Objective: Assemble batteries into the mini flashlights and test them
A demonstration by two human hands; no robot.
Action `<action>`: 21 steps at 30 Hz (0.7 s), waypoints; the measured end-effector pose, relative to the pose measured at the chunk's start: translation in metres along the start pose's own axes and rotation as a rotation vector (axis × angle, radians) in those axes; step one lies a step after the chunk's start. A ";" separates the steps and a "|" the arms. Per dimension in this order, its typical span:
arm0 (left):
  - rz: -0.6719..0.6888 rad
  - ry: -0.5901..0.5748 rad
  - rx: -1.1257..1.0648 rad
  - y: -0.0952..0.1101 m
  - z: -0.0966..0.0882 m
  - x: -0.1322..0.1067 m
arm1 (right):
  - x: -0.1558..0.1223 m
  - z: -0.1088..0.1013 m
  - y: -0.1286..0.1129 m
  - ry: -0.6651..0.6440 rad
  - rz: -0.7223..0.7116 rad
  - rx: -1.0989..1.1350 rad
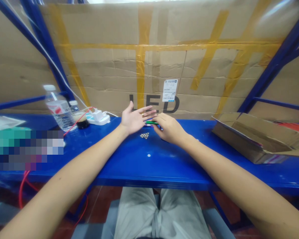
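My left hand (pixel 133 119) is held above the blue table with its palm turned up and fingers stretched out. A small gold-coloured ring shape (pixel 143 115) shows at one of its fingers. My right hand (pixel 170 127) is closed, its fingers bent around a slim green pen-like stick (pixel 151 122), and its fingertips are close to the left fingers. Under the hands, a purple and silver slim thing (pixel 149 125) is partly hidden. A cluster of several small shiny metal pieces (pixel 144 135) lies on the table just in front, and nearer me is a small white round spot (pixel 149 155).
A blue table (pixel 139 169) stands before a large taped cardboard box (pixel 109 76). At left are a water bottle (pixel 59 111), a smaller bottle with dark liquid (pixel 81 119), a power strip (pixel 99 118) and red cables (pixel 22 189). An open cardboard carton (pixel 241 146) sits right.
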State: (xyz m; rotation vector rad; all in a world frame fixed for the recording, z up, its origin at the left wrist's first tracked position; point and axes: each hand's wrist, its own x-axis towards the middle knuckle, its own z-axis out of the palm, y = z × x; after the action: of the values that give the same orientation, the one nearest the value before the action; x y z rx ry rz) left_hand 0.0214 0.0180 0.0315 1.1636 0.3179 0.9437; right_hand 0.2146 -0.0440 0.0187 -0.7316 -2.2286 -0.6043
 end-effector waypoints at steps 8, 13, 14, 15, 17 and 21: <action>0.008 0.011 0.063 0.001 0.003 -0.001 | 0.000 0.000 -0.001 -0.014 0.005 -0.011; 0.005 0.011 0.063 0.000 0.003 0.000 | 0.000 -0.001 -0.001 -0.034 -0.003 -0.044; 0.003 0.012 0.062 0.000 0.003 0.000 | 0.000 -0.001 -0.001 -0.037 -0.009 -0.055; 0.002 0.013 0.061 0.000 0.002 0.000 | 0.000 -0.001 -0.001 -0.038 -0.015 -0.066; 0.001 0.010 0.054 0.000 0.001 0.000 | 0.000 -0.002 -0.001 -0.033 -0.028 -0.083; 0.002 -0.010 0.014 -0.001 0.001 0.001 | 0.000 -0.002 -0.001 -0.007 -0.034 -0.083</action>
State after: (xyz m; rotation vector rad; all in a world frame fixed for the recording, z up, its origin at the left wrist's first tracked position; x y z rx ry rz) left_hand 0.0226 0.0181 0.0314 1.1816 0.3156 0.9387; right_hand 0.2143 -0.0459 0.0199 -0.7395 -2.2379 -0.7157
